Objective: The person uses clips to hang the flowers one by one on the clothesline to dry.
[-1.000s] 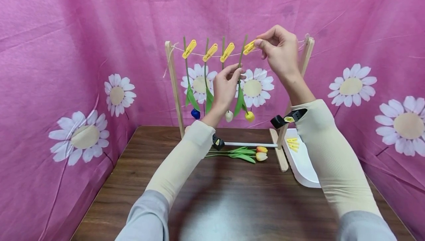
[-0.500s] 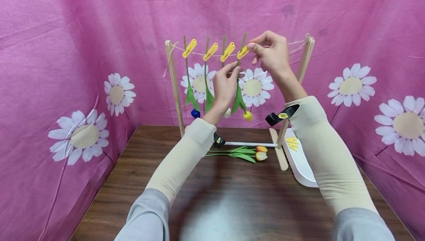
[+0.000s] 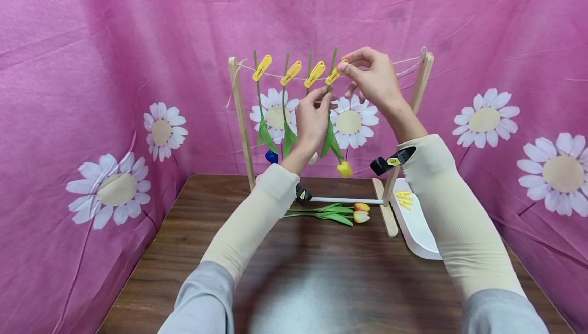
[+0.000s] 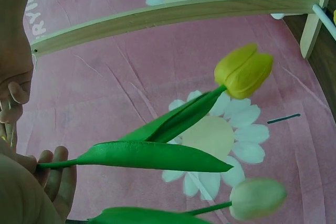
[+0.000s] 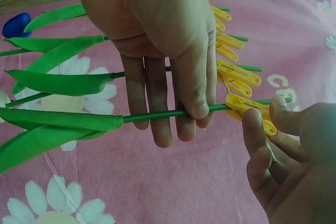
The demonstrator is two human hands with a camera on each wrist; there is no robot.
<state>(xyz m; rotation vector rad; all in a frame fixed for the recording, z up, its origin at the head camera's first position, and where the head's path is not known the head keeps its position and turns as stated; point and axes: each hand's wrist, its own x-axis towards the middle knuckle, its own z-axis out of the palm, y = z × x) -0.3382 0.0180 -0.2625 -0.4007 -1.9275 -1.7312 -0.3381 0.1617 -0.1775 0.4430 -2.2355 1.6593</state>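
Note:
My left hand (image 3: 311, 119) pinches the green stem of an artificial yellow tulip (image 3: 344, 169), which hangs bloom down. Just above, the thumb and fingers of my right hand (image 3: 374, 76) pinch a yellow clothespin (image 3: 334, 74). In the right wrist view this clothespin (image 5: 240, 103) has its nose across the stem, at the string. Farther left, three more yellow clothespins hold upside-down tulips on the string, among them one with a blue bloom (image 3: 271, 157). A white tulip (image 4: 257, 199) shows beside the yellow one in the left wrist view.
The string (image 3: 406, 62) runs between two wooden posts (image 3: 240, 119) joined low down by a white rod (image 3: 346, 200). Two orange-and-cream tulips (image 3: 340, 214) lie on the brown table (image 3: 206, 293). A white tray (image 3: 420, 237) with several yellow clothespins (image 3: 404, 200) stands at right.
My right hand has moved left and slightly down with the clothespin, which now sits over the stem at the string. The yellow tulip's stem has shifted slightly left, still pinched by my left hand.

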